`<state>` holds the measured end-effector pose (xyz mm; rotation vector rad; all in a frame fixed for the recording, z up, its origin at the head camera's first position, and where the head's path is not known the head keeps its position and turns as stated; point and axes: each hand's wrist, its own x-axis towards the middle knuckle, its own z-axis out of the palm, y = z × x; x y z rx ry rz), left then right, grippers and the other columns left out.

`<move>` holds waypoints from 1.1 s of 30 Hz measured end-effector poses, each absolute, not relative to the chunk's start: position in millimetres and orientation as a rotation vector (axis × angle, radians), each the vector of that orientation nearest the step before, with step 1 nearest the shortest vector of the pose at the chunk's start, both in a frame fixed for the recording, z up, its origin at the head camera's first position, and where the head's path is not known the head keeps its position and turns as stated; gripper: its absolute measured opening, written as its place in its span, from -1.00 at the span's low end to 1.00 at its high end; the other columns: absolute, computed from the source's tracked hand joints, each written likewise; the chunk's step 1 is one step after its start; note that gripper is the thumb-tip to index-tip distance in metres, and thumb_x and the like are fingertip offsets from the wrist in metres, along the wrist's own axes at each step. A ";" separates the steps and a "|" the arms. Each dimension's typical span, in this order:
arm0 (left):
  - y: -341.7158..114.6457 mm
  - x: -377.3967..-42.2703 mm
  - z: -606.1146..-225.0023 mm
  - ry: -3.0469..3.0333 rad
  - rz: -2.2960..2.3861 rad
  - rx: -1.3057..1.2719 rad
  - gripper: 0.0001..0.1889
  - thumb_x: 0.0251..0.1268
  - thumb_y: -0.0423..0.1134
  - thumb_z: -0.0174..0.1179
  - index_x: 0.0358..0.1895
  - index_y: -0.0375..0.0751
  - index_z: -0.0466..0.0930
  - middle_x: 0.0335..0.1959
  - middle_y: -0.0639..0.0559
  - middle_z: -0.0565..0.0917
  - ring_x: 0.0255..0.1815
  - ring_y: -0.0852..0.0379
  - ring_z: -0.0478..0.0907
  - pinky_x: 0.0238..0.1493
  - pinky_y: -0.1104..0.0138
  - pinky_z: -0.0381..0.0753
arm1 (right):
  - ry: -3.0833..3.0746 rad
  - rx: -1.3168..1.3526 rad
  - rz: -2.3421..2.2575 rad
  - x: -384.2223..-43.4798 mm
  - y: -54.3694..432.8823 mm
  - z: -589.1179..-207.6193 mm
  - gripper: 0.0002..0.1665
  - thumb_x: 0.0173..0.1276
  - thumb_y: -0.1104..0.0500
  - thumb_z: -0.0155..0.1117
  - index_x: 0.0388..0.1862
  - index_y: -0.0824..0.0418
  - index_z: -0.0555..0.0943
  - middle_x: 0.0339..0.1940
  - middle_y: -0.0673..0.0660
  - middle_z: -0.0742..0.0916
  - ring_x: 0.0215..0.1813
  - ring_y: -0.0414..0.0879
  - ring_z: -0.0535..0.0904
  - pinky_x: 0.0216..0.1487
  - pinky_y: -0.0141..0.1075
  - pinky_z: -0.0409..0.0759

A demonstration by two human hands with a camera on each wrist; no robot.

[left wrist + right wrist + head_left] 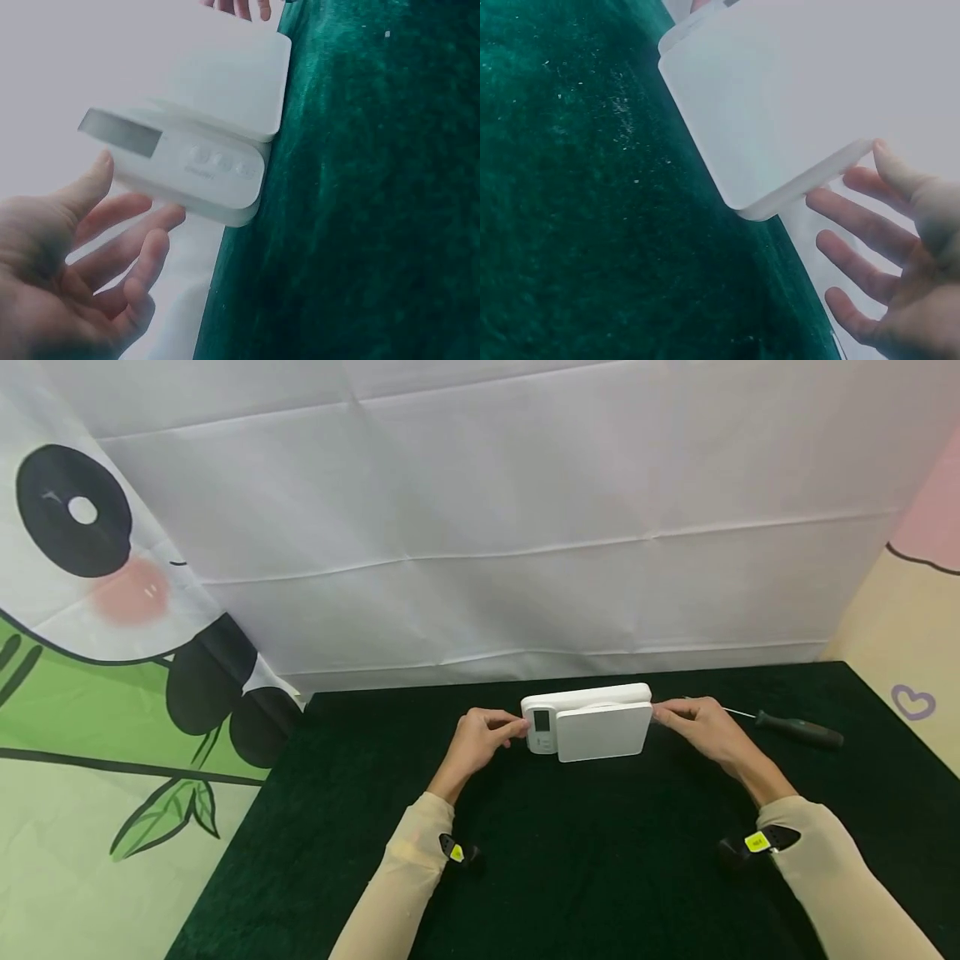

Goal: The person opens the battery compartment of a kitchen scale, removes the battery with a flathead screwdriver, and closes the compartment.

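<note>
A white digital kitchen scale (603, 732) is tilted up, its flat weighing plate facing the person. A small grey display (122, 133) and several buttons (220, 160) show at its left end. My left hand (480, 737) pinches that end, thumb at the edge beside the display and fingertips behind. At the opposite end my right hand (699, 727) pinches the scale's edge between thumb and index finger; its other fingers (855, 262) are spread apart below. The back of the scale is hidden.
A screwdriver (798, 729) with a dark handle lies right of the scale, part of its shaft behind the right hand. Dark green cloth (585, 860) covers the table. A white curtain (480, 527) hangs along the back, with printed panels at both sides.
</note>
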<state>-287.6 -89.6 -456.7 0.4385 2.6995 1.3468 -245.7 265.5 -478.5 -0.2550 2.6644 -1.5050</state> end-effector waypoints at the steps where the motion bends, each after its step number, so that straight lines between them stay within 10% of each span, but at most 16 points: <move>1: -88.5 -287.4 -457.6 2.706 1.357 0.426 -0.72 0.29 0.10 0.25 -0.22 0.01 0.78 -0.27 0.12 0.76 -0.26 0.03 0.64 -0.20 0.23 0.59 | 2.669 -0.251 -1.507 -245.6 264.8 -479.4 -0.37 0.50 -0.16 0.07 0.29 0.28 0.50 0.33 0.38 0.52 0.35 0.34 0.35 0.29 0.33 0.25; 33: -68.5 -299.3 -469.2 2.970 1.174 0.186 -0.64 0.37 -0.10 0.23 0.18 -0.03 0.63 -0.32 0.03 0.75 -0.43 0.19 0.58 -0.50 0.37 0.44 | 2.630 -0.150 -1.493 -261.1 243.7 -490.7 -0.27 0.39 -0.16 0.24 0.39 0.22 0.40 0.21 0.39 0.59 0.28 0.30 0.43 0.24 0.26 0.37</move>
